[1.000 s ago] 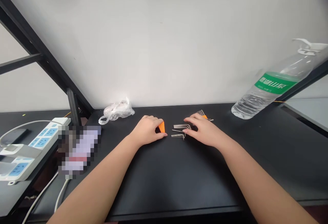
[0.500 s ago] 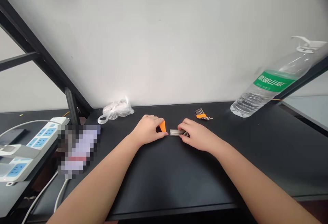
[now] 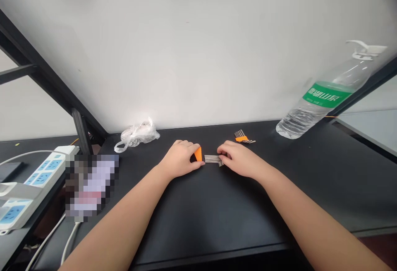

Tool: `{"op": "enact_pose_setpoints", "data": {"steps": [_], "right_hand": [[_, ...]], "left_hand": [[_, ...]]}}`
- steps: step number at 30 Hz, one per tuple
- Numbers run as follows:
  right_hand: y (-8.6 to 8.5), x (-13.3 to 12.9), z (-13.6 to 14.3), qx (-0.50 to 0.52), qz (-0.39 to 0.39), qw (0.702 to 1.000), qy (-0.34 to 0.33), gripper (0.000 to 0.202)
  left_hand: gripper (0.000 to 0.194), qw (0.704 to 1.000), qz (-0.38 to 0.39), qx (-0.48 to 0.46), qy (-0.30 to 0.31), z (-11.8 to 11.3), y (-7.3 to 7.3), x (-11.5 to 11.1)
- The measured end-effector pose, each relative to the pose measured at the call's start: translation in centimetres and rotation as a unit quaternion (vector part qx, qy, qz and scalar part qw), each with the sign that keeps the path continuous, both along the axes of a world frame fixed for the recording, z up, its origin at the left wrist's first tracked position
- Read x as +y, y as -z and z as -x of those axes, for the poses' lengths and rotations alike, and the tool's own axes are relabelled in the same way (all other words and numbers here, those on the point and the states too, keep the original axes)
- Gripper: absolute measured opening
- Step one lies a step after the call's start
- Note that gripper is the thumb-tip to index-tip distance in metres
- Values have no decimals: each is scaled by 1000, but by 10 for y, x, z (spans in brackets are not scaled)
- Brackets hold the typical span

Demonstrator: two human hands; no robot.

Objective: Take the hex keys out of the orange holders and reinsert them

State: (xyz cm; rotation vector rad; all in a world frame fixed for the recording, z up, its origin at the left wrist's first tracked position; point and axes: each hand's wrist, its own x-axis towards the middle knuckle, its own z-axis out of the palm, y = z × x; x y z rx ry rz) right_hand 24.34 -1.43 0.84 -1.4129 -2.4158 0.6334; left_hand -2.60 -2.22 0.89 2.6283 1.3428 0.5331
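Note:
Pinched in my left hand (image 3: 181, 158) is an orange holder (image 3: 199, 154), its flat face toward the right; the fingers hide part of it. Several silver hex keys (image 3: 211, 159) lie in a row just right of the holder, straight ends close to it. My right hand (image 3: 237, 157) has its thumb and index finger at the bent ends of these keys, closed on them, with the bends showing below the thumb. Behind the right hand, a second set of hex keys in an orange holder (image 3: 242, 138) rests on the black table (image 3: 211, 217).
A tilted-looking water bottle (image 3: 321, 95) with a green label stands at the back right. At the back left lies a clear plastic bag (image 3: 139, 133). A pixelated object (image 3: 96, 184) with a white cable and a power strip (image 3: 46, 169) are at the left.
The right thumb and index finger have shifted on the hex keys, so their bent ends now show below the thumb. The keys sit a little closer to the orange holder.

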Motion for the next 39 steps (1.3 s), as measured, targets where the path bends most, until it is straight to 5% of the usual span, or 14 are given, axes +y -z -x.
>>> {"op": "enact_pose_setpoints", "data": {"steps": [9, 18, 27, 39], "right_hand": [[8, 13, -13, -20, 18, 1000, 13, 12], [10, 15, -18, -67, 22, 991, 114, 7], [-6, 8, -7, 150, -62, 987, -3, 21], [-5, -3, 9, 137, -173, 973, -69, 24]], "left_hand": [[33, 1000, 3, 2, 9, -1, 2, 1], [32, 1000, 4, 0, 15, -1, 2, 4], [34, 1000, -2, -19, 23, -1, 1, 2], [44, 996, -24, -45, 69, -6, 3, -3]]}}
